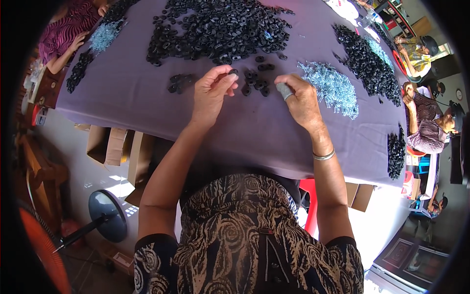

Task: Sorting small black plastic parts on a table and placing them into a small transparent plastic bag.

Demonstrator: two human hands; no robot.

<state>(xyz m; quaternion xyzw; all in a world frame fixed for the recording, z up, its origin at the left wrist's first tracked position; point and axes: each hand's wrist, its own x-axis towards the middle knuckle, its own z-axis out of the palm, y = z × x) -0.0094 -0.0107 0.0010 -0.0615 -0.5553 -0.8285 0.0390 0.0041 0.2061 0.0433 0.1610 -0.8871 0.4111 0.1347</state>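
Note:
My left hand [214,90] is closed in a pinch on a small black plastic piece [233,72], held just above the table. To its right, my right hand [301,100] has thumb and forefinger pressed together, with a grey cover [284,90] on the thumb. Whatever it may hold is hidden. Between the hands lies a loose cluster of black pieces [252,81]. A smaller group [179,82] sits left of my left hand. Close beside my right hand spreads a heap of tiny shiny pieces [335,90], which look like metal springs.
A large heap of black pieces [220,29] covers the far middle of the cloth-covered table [142,105]. More black pieces [367,63] lie at the right. People work at the left and right sides. Cardboard boxes [139,157] and a round fan base [107,215] stand below.

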